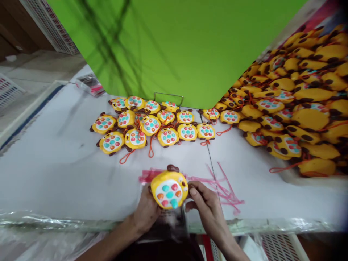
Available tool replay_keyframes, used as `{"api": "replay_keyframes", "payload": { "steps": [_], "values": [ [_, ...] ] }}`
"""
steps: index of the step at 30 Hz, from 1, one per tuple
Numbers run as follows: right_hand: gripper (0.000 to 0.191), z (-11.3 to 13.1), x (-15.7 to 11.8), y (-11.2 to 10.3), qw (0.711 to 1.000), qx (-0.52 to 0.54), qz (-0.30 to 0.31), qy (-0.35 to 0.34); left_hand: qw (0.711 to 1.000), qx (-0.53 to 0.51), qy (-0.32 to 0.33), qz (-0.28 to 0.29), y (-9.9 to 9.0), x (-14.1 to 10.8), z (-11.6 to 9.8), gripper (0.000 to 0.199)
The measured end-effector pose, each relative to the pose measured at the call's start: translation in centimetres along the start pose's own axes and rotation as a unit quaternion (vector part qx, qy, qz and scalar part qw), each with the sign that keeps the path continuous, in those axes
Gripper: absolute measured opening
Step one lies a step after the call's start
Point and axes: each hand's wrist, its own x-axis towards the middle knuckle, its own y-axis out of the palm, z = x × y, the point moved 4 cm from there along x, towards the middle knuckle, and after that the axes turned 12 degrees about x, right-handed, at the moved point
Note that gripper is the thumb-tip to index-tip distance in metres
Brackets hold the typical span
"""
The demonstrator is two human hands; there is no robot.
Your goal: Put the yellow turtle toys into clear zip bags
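Observation:
A yellow dog-shaped toy [160,181] with a white belly, coloured bumps and brown ears and paws is held above the near part of the table. My left hand [146,212] grips it from its left side, the fingertips hidden behind the toy. At its right side, my right hand [209,206] pinches a small brown part close to the toy's face. Below the toy a clear plastic bag [174,221] with something dark in or behind it hangs over the table edge; which hand holds it cannot be made out. Pink plastic strips [201,179] lie just beyond my hands.
Several similar toys [150,125] with orange string loops lie in rows across the white table [67,174]. A big heap of them [310,119] fills the right side. A green panel [174,47] stands at the back, with packed bags [91,84] to its left.

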Motion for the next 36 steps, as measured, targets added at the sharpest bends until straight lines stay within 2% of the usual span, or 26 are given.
{"api": "replay_keyframes", "payload": {
  "steps": [3,6,8,12,16,18,21,23,25,26,27,29,31,32,36],
  "values": [
    [0.027,-1.2,1.0,1.4,0.998,0.014,-0.051,-0.030,0.991,0.109,0.072,0.002,0.8,-0.4,-0.9,0.028],
    [0.024,-1.5,1.3,2.0,0.991,-0.095,-0.055,-0.076,0.962,0.241,0.128,-0.008,0.8,-0.9,-2.0,0.032],
    [0.021,-1.3,1.2,2.0,0.978,-0.174,-0.044,-0.108,0.952,0.275,0.138,-0.009,0.6,-1.1,-2.6,0.031],
    [0.018,-0.5,0.9,1.4,0.961,-0.236,-0.025,-0.142,0.948,0.282,0.149,-0.005,0.0,-1.1,-3.5,0.027],
    [0.017,-0.7,0.8,0.8,0.962,-0.254,0.023,-0.100,0.951,0.260,0.161,-0.029,-0.3,-0.8,-4.2,0.023],
    [0.018,-0.8,0.7,0.4,0.961,-0.262,0.028,-0.079,0.955,0.246,0.166,-0.026,-0.6,-0.8,-4.3,0.021],
    [0.019,-0.9,0.6,-0.3,0.960,-0.272,0.031,-0.059,0.962,0.220,0.158,-0.032,-2.0,-0.8,-3.9,0.018],
    [0.021,-0.8,0.6,-0.7,0.960,-0.275,0.038,-0.047,0.972,0.191,0.117,-0.068,-3.8,-0.7,-3.0,0.018],
    [0.022,-0.7,0.6,-0.9,0.959,-0.278,0.047,-0.039,0.985,0.140,0.012,-0.102,-5.8,-0.4,-1.3,0.018],
    [0.022,-0.7,0.6,-1.0,0.958,-0.278,0.050,-0.038,0.988,0.105,-0.059,-0.099,-6.5,-0.2,-0.4,0.020],
    [0.022,-0.6,0.6,-1.0,0.959,-0.277,0.053,-0.038,0.987,0.063,-0.127,-0.077,-6.8,0.0,0.4,0.023],
    [0.021,-0.4,0.6,-1.1,0.959,-0.273,0.057,-0.042,0.975,-0.035,-0.221,0.012,-6.4,0.5,1.4,0.028],
    [0.022,-0.3,0.6,-1.0,0.959,-0.273,0.067,-0.041,0.957,-0.118,-0.251,0.089,-5.5,0.9,1.3,0.027],
    [0.023,-0.2,0.7,-1.0,0.957,-0.278,0.073,-0.037,0.952,-0.139,-0.253,0.104,-5.0,1.1,1.1,0.026],
    [0.027,0.9,1.4,-1.3,0.938,-0.326,0.119,-0.007,0.962,-0.116,-0.239,0.069,-4.3,1.7,0.4,0.020]
  ]
}}
